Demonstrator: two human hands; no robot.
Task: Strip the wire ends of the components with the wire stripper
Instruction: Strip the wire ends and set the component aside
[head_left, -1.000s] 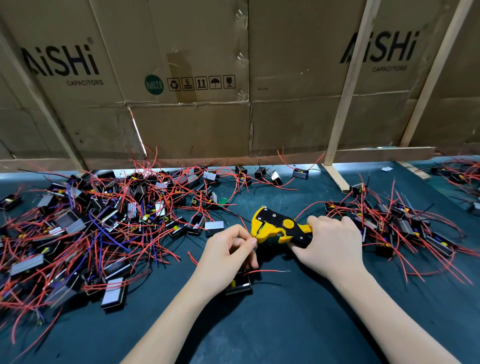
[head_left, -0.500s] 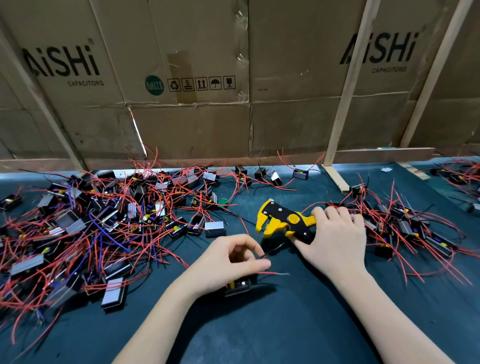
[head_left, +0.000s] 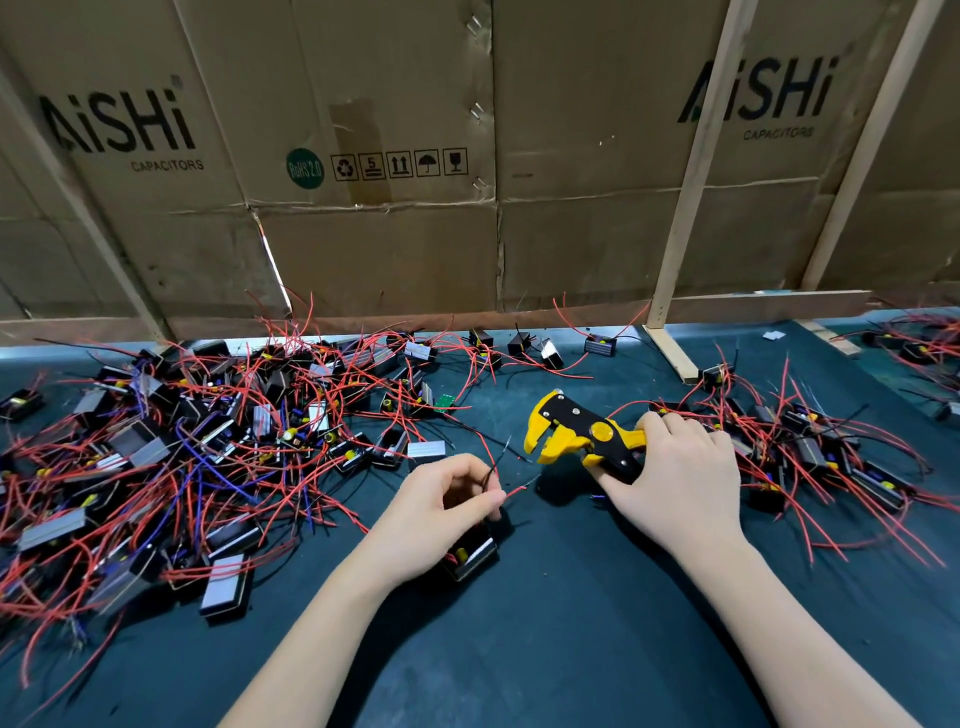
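Cardboard sheeting backs a dark bench mat (head_left: 545, 649). Left hand (head_left: 441, 512) pinches a red wire (head_left: 517, 490) of the component (head_left: 474, 557) beneath it; right hand (head_left: 675, 480) grips the wire stripper (head_left: 582, 434), jaws apart, nearby. Advise seating the wire end squarely before squeezing.

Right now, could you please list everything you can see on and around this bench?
Wire stripper: one, yellow and black, right of centre, jaws open.
Held component: one, black, under the left hand, its red wire pinched.
Large pile of components: too many to count, black and silver with red and blue wires, left.
Smaller pile: several, black with red wires, right.
Mat: one, dark teal, covering the bench.
Cardboard wall: brown, printed AiSHi, behind.
Wooden battens: pale, leaning on the cardboard.
Left hand: pinching wires.
Right hand: gripping the stripper handles.
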